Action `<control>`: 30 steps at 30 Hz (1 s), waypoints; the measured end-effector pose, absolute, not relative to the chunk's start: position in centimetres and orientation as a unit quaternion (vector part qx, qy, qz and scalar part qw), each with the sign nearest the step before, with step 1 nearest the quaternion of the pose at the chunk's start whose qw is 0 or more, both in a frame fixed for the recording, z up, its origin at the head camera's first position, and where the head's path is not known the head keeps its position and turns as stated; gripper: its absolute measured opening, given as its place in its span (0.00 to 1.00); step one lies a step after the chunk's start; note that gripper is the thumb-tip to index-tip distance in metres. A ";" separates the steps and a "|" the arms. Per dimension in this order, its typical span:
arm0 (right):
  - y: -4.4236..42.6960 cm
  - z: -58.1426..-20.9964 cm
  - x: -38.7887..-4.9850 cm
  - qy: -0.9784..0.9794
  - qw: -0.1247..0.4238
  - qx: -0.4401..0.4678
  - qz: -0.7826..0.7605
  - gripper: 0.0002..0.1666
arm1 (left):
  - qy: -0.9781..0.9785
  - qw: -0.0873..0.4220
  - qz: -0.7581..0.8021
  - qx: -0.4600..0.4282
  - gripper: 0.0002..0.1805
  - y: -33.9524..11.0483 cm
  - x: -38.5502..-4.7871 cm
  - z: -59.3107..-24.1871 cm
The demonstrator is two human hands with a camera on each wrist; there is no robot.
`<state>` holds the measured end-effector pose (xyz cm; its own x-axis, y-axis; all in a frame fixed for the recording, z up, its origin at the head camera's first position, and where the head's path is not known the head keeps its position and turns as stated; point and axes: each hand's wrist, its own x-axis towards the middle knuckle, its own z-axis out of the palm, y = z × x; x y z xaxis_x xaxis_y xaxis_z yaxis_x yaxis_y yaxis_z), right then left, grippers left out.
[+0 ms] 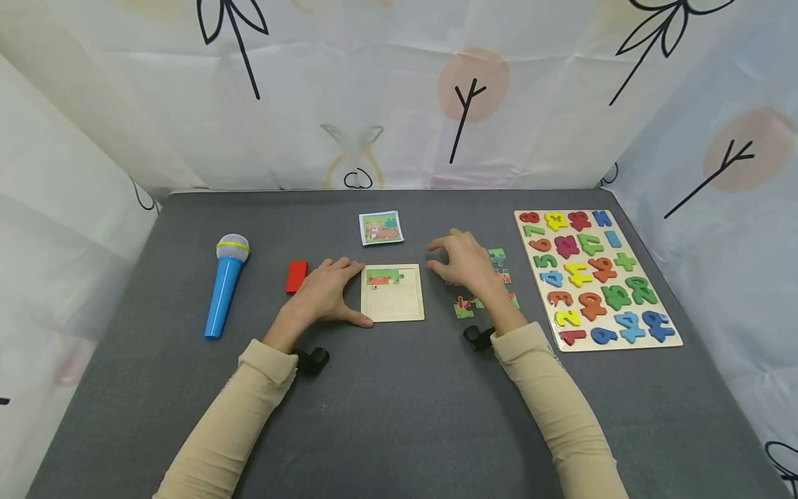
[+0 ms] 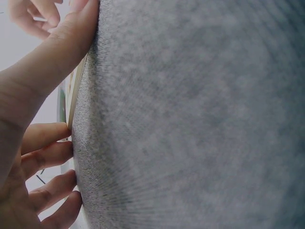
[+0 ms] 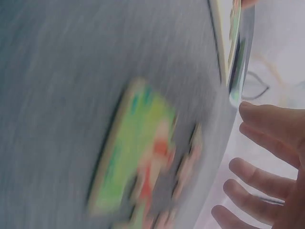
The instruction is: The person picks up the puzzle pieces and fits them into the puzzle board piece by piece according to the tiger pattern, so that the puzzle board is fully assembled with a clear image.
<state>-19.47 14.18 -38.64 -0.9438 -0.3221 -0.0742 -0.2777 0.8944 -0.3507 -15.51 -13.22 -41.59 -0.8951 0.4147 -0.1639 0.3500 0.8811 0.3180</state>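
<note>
A square wooden puzzle tray (image 1: 395, 305) lies on the table, with joined picture pieces (image 1: 384, 277) in its upper left part. My left hand (image 1: 324, 291) holds the tray at its left side, thumb by the near corner and index finger by the far one. Over the table right of the tray is my right hand (image 1: 464, 262), fingers loosely bent and apart, with nothing between them. Loose jigsaw pieces (image 1: 463, 308) lie under and beside it, partly hidden by the hand and forearm. In the right wrist view a blurred green-and-red piece (image 3: 128, 152) lies below the fingers.
A small picture card (image 1: 382, 229) lies beyond the tray. Left of the left hand are a red block (image 1: 296, 276) and a blue toy microphone (image 1: 224, 287). A board of coloured letters and numbers (image 1: 598, 281) lies on the right. Printed cloth hangs behind the table (image 1: 386, 416).
</note>
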 end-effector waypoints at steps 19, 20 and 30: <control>21.3 -38.1 -20.0 0.978 0.083 -0.105 -0.161 0.23 | 0.964 0.116 0.134 0.199 0.63 -13.3 -15.6 -41.5; 21.6 -38.2 -19.9 0.978 0.083 -0.105 -0.160 0.23 | 0.964 0.116 0.134 0.199 0.63 -13.2 -15.6 -41.5; 23.2 -38.4 -20.0 0.977 0.093 -0.103 -0.163 0.25 | 0.964 0.119 0.136 0.193 0.62 -13.1 -15.5 -41.5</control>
